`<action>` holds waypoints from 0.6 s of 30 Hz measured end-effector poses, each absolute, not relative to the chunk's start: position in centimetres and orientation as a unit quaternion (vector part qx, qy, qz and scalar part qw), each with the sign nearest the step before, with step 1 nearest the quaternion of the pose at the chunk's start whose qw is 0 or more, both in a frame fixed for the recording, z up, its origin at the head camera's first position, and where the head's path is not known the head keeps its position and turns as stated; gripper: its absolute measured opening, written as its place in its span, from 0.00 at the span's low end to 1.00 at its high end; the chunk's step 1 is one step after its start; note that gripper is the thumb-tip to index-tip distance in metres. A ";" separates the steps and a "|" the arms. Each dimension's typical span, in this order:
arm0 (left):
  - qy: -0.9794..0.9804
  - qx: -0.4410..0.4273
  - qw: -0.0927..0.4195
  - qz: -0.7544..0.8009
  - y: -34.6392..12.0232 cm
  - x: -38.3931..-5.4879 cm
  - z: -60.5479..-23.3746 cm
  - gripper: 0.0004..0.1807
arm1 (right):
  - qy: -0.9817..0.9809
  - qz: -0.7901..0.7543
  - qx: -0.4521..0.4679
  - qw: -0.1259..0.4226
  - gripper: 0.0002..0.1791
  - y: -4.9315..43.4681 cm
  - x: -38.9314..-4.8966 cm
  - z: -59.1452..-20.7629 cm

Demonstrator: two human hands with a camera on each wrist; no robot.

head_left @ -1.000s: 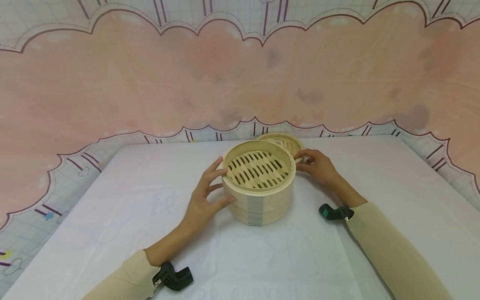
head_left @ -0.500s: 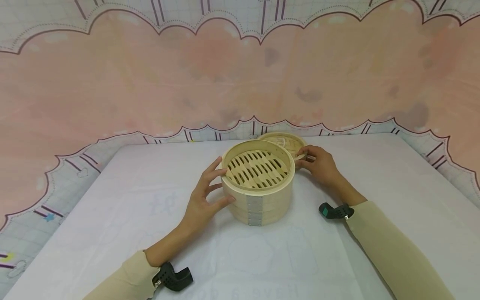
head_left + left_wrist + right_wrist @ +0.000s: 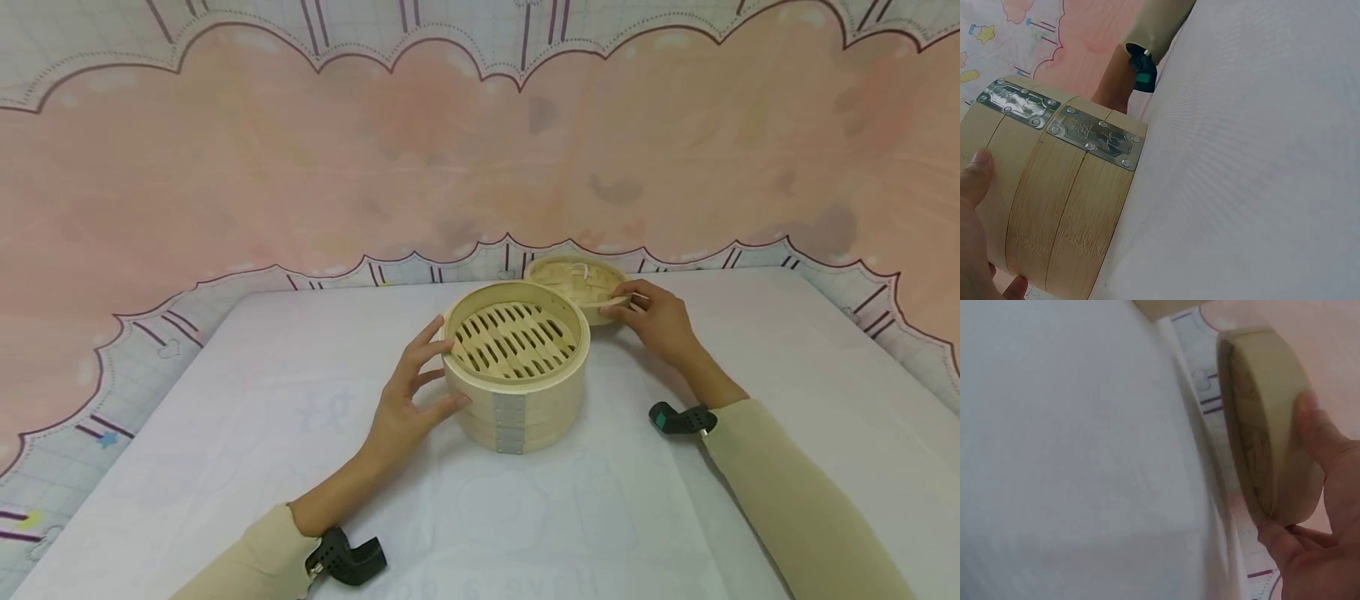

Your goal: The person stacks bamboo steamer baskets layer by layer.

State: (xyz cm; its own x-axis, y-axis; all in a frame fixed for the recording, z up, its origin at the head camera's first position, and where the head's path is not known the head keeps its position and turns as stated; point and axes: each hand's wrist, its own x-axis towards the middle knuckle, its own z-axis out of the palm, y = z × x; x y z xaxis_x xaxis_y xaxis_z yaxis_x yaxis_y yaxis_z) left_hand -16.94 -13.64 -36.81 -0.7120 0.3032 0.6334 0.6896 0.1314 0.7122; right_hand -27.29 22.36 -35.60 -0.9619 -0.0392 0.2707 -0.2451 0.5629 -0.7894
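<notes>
A round bamboo steamer [image 3: 480,408] stands in the middle of the white-covered table, its slatted inner floor showing from above. At its left side my left hand [image 3: 408,400] grips it, thumb on the outer wall and fingers at the rim. Up close in the left wrist view, the steamer wall [image 3: 1054,194] has stacked bands joined by riveted metal plates [image 3: 1094,137]. Behind and to the right, my right hand [image 3: 660,325] pinches the edge of the woven bamboo lid [image 3: 577,279]. In the right wrist view the lid [image 3: 1288,425] is tilted, its hollow underside partly showing above the table.
White cloth [image 3: 225,425] with faint printing covers the table. A peach cloud-patterned backdrop [image 3: 450,167] rises behind the far edge, close beyond the lid. Black wrist cameras [image 3: 348,558] sit at both cuffs.
My right hand has shifted right and slightly back, bringing the lid up and away from behind the steamer, so more of the lid shows. The left hand and steamer have stayed in place.
</notes>
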 end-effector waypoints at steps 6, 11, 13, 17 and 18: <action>-0.733 -0.336 0.170 -0.567 -13.6 -17.1 -36.9 0.38 | -0.873 0.464 0.083 0.124 0.25 22.6 -27.3 -34.6; -0.736 -0.333 0.174 -0.563 -13.2 -16.4 -36.1 0.37 | -0.867 0.473 0.086 0.134 0.25 22.7 -27.3 -33.7; -0.736 -0.335 0.177 -0.562 -13.0 -16.0 -35.4 0.37 | -0.864 0.475 0.088 0.141 0.24 22.8 -27.3 -33.3; -0.739 -0.332 0.176 -0.560 -12.8 -15.4 -34.5 0.35 | -0.861 0.477 0.094 0.149 0.24 22.9 -27.2 -32.5; -0.740 -0.330 0.175 -0.559 -12.8 -15.4 -34.4 0.35 | -0.860 0.478 0.095 0.150 0.24 22.9 -27.2 -32.3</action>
